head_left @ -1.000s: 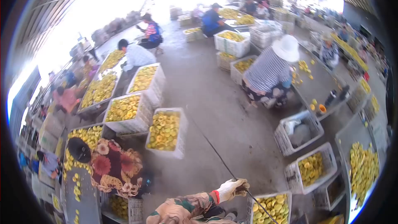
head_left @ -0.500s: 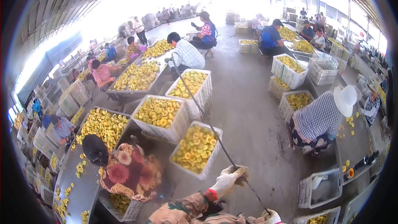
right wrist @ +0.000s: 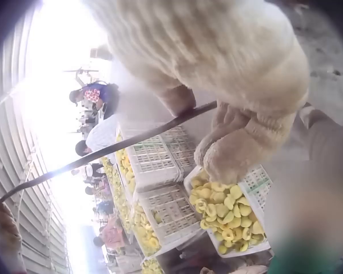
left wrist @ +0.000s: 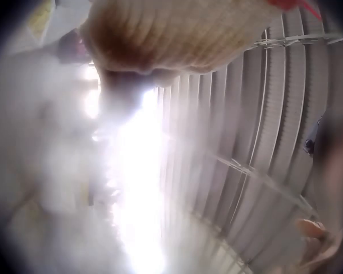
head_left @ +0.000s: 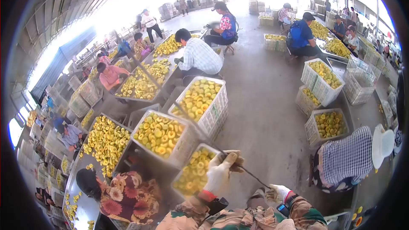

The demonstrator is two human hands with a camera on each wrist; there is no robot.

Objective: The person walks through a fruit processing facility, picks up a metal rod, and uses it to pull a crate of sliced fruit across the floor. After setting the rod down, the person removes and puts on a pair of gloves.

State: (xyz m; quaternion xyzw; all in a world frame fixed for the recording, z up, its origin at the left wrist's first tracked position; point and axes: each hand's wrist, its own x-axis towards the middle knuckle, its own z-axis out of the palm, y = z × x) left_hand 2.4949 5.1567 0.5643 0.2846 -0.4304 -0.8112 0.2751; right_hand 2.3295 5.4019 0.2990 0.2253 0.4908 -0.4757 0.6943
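Note:
A long dark rod (head_left: pixel 254 176) runs from my hands up to the left, its far part blurred over the crates. My gloved left hand (head_left: pixel 221 172) grips it partway along, above a white crate of halved yellow peaches (head_left: pixel 194 170). Lower and to the right, my gloved right hand (head_left: pixel 279 193) holds the rod's near end. In the right wrist view the rod (right wrist: pixel 120 142) slants from the curled right glove (right wrist: pixel 234 91) to the left glove (right wrist: pixel 3 231). The left wrist view shows the left glove (left wrist: pixel 171 37) against the roof; the rod is hard to make out there.
More peach-filled crates stand behind, one with a slatted wall (head_left: pixel 215 119). A person in a flowered top (head_left: pixel 130 198) sits close at left by a metal table (head_left: pixel 79 187). Someone in a checked shirt (head_left: pixel 347 157) bends at right. Concrete floor (head_left: pixel 264 102) runs between the rows.
My view has turned left and up, so the crates sit further right. The rod's far end has swung up and left. My right hand has come into view, holding its near end.

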